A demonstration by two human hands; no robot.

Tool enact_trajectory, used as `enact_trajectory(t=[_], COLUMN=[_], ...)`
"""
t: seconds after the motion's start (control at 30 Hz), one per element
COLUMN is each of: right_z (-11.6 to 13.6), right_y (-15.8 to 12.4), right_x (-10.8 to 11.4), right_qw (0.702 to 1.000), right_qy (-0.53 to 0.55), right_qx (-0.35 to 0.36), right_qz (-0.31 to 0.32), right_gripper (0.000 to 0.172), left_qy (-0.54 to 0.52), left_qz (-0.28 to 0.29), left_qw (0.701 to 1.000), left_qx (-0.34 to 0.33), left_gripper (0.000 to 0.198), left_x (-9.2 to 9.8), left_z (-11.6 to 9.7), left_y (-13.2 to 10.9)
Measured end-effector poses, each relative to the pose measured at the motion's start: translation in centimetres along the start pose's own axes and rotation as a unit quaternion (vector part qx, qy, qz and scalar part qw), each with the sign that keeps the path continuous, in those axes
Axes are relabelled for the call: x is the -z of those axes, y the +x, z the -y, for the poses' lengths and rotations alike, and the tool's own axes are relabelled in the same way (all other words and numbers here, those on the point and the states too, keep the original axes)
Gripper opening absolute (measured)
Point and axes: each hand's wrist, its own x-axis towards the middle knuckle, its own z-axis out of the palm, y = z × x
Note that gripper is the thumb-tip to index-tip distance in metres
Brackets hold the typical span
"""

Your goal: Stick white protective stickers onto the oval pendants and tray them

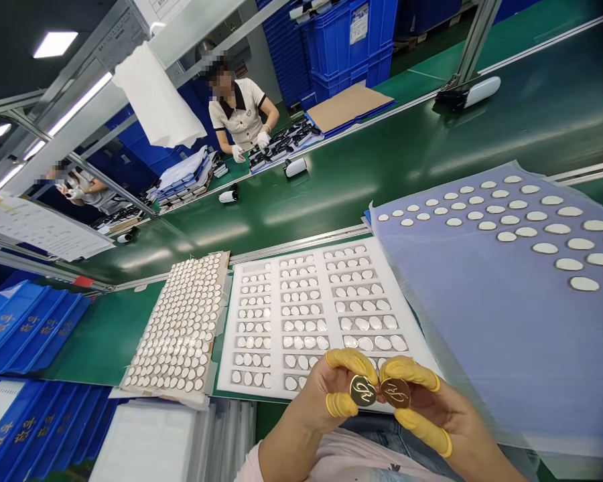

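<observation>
The left hand [321,395] pinches a round gold disc engraved with a looping script [362,390], and the right hand [432,408] pinches a matching gold disc [395,393] just beside it, with yellow rubber finger cots [344,361] on the fingertips. Both hover over the near edge of a white foam tray with rows of oval pockets [277,321], which lies on a green conveyor table [105,335] between a brown-backed sheet of white ovals [175,321] and a pale lilac plastic sheet dotted with ovals [482,335].

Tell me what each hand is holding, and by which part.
The left hand pinches a gold engraved disc by its rim; the right hand pinches a second gold disc likewise, between yellow finger cots.
</observation>
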Motion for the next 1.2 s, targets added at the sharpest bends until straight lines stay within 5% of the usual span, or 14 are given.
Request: enact_trajectory(t=[0.5, 0.87, 0.97, 1.07, 1.13, 1.2], right_z=[-1.2, -0.8, -1.0, -0.7, -0.2, 0.2], right_y=[0.5, 0.8, 1.7, 3.7, 5.8, 8.6], right_x=[1.1, -1.1, -0.7, -0.2, -0.5, -1.8], right_qw=[0.997, 1.000, 0.994, 0.955, 0.908, 0.863], right_qy=[-0.025, -0.011, -0.109, -0.293, -0.402, -0.477], right_qx=[0.018, 0.003, -0.008, -0.005, 0.014, 0.043], right_qz=[0.064, -0.022, -0.017, 0.051, 0.115, 0.159], right_gripper=[0.033, 0.032, 0.035, 0.036, 0.036, 0.034], left_qy=[-0.102, -0.057, -0.015, 0.112, 0.239, 0.382], left_qz=[0.048, 0.037, 0.021, -0.055, -0.124, -0.196], left_qw=[0.992, 0.995, 0.997, 0.989, 0.960, 0.902], left_qx=[-0.063, -0.067, -0.079, -0.081, -0.071, -0.057], left_gripper=[0.039, 0.052, 0.054, 0.047, 0.038, 0.030], left_x=[0.5, 1.9, 3.4, 6.2, 8.9, 12.3], left_z=[0.6, 1.2, 0.5, -1.5, -3.2, -4.9], left_y=[0.2, 0.6, 0.1, -0.8, -1.1, -0.5])
